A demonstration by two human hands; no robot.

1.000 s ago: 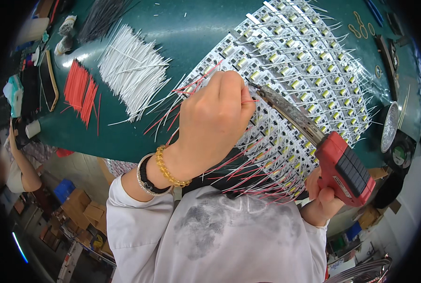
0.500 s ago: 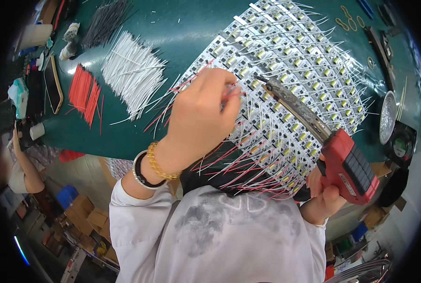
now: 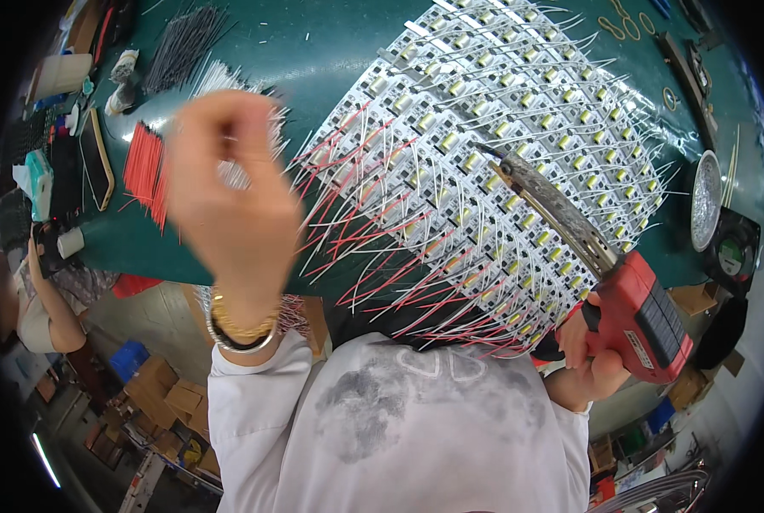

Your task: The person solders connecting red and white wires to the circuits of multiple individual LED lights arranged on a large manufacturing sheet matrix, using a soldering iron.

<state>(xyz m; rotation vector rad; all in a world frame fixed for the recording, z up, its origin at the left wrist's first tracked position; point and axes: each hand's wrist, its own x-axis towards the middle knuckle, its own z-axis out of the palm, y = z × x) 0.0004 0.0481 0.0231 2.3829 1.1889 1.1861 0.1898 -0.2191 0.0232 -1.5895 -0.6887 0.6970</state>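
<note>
My left hand (image 3: 232, 188), smeared by motion, is over the pile of white wires (image 3: 217, 79), hiding much of it. Its fingers look curled, but what they hold, if anything, cannot be made out. Closed round the grip of a red and black soldering gun (image 3: 643, 316) is my right hand (image 3: 600, 372). The gun's tip hovers over or touches a slanted panel of small white circuit boards (image 3: 429, 120) with yellowish components. Red and white wires (image 3: 373, 214) stick out along the panel's near-left side; white ones lie across its other rows.
Left of my left hand lie red wires (image 3: 142, 171), with black wires (image 3: 185, 47) farther back. A silver dish (image 3: 704, 201) and a black fan (image 3: 732, 252) stand at the right. Rubber bands (image 3: 630, 30) lie at the far right. Another person's arm (image 3: 53, 299) shows at the left.
My left hand has moved left, from the panel's edge to the white wire pile. More red and white wires on the panel are uncovered. The soldering gun has shifted slightly.
</note>
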